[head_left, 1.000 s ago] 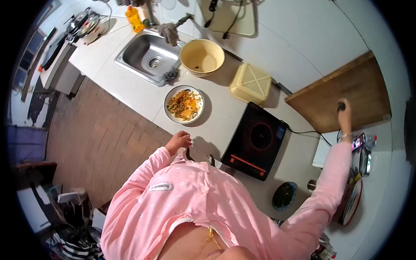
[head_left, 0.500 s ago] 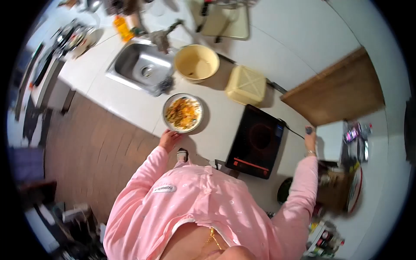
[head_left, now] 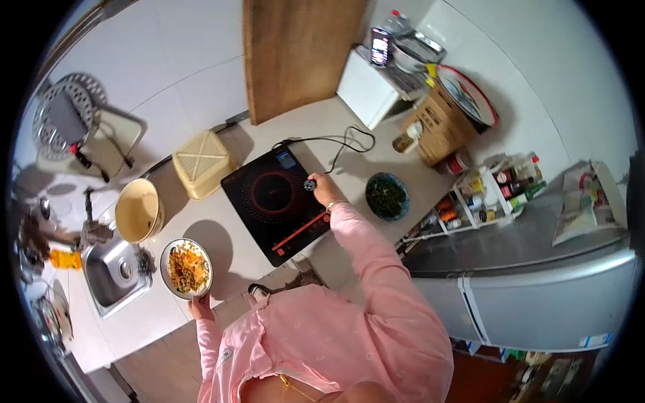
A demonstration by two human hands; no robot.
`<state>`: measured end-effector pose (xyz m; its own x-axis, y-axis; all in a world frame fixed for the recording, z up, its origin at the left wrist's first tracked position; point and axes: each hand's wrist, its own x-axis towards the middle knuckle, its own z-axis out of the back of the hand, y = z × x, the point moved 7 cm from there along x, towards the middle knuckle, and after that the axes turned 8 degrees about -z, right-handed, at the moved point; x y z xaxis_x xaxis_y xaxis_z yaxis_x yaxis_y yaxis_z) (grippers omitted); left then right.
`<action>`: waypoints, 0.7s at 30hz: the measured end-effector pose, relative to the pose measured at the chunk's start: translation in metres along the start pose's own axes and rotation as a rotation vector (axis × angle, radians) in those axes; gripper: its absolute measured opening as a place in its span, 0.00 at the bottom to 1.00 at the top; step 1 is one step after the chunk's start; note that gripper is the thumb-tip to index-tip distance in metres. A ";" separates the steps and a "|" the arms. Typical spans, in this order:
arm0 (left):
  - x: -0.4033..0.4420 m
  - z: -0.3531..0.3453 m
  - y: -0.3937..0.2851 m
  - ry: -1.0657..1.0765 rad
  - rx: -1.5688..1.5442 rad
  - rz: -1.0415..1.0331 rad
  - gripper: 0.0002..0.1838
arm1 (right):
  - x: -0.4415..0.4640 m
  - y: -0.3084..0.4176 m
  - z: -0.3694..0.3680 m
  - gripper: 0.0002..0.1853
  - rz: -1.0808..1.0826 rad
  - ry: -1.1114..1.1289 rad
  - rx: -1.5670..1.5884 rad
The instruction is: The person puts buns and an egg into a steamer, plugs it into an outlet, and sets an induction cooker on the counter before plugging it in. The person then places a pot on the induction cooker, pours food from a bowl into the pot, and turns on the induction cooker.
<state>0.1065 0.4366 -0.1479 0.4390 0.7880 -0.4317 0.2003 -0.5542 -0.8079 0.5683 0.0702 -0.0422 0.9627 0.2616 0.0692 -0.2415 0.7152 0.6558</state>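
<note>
Right hand (head_left: pixel 325 189): fingers closed around a dark plug (head_left: pixel 310 184), held above the right edge of the black cooktop (head_left: pixel 269 218). Cord (head_left: pixel 316 139) loops over the counter (head_left: pixel 235 272) behind my fist. Left hand (head_left: pixel 201 308): fingers at the near rim of the bowl (head_left: pixel 165 272) of mixed food (head_left: pixel 189 268); cannot tell whether I grip it or only touch. Bowl sits upright at the counter's front edge, left of the cooktop. Upturned yellow tub (head_left: pixel 203 165) behind; dish (head_left: pixel 406 205) of greens (head_left: pixel 386 195) to the right.
</note>
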 end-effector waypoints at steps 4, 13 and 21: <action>-0.034 -0.072 -0.039 0.156 0.091 -0.024 0.18 | -0.019 -0.025 -0.010 0.15 -0.071 -0.089 0.119; -0.085 -0.312 -0.017 0.612 0.251 0.078 0.17 | -0.028 -0.037 -0.006 0.08 -0.136 -0.112 0.203; -0.202 -0.549 0.138 1.012 0.348 0.349 0.15 | -0.039 -0.069 -0.049 0.19 -0.138 0.011 0.806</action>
<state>0.5262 0.0535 0.0480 0.9636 -0.0632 -0.2597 -0.2581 -0.4720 -0.8430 0.5415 0.0422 -0.1265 0.9752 0.2141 -0.0566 0.0454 0.0570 0.9973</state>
